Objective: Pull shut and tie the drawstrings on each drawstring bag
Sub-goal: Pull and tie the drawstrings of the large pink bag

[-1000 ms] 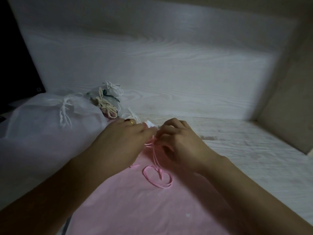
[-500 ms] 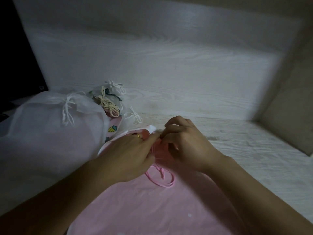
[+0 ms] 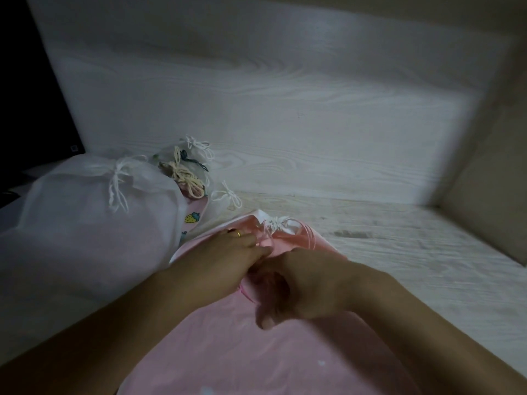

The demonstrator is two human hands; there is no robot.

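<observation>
Head view: both hands at the pink drawstring bag's (image 3: 216,352) gathered mouth.
Left hand (image 3: 228,260) and right hand (image 3: 308,286) pinch its pink cord; soft, limp cloth, best held near the channel.

From my remote feed, a pale wood-grain tabletop (image 3: 399,246) meets a matching upright panel (image 3: 256,95), dimly lit; a beige wall (image 3: 490,195) stands right, a dark screen (image 3: 28,109) left.

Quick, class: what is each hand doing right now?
Left hand: pinching the pink bag near its neck.
Right hand: curled on the bag; exact hold unclear.
</observation>
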